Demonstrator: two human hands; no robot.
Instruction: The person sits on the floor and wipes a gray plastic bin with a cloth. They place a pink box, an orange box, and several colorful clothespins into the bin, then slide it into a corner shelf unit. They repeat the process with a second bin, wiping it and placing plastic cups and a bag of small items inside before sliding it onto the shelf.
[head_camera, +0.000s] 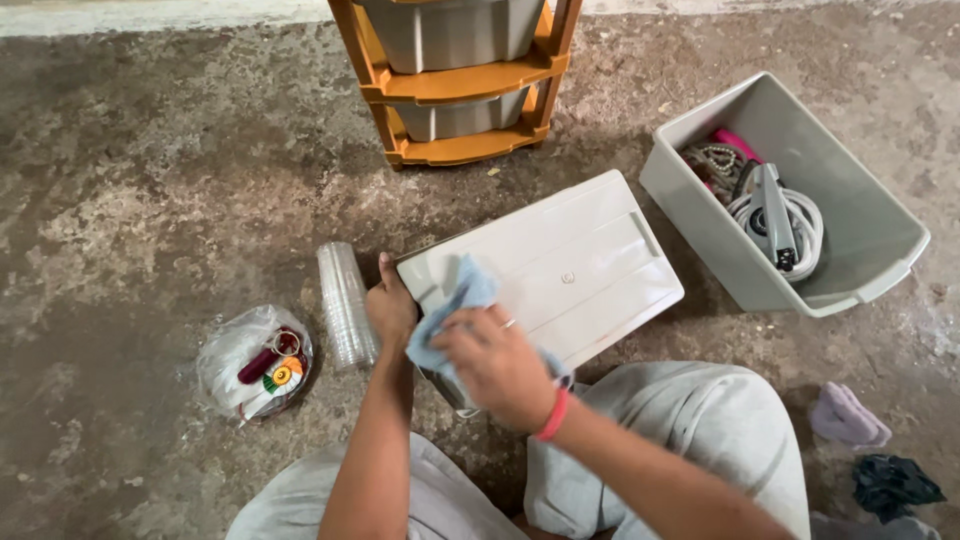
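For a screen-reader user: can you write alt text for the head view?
A person's right hand presses a blue cloth on an upturned grey drawer steadied by the left hand, on a concrete floor.

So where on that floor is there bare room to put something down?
The widest bare floor lies left of the orange drawer rack, above the plastic bag. Another patch sits below the grey bin, beside the cloths. It is crowded around the upturned drawer, the stacked clear cups and both hands.
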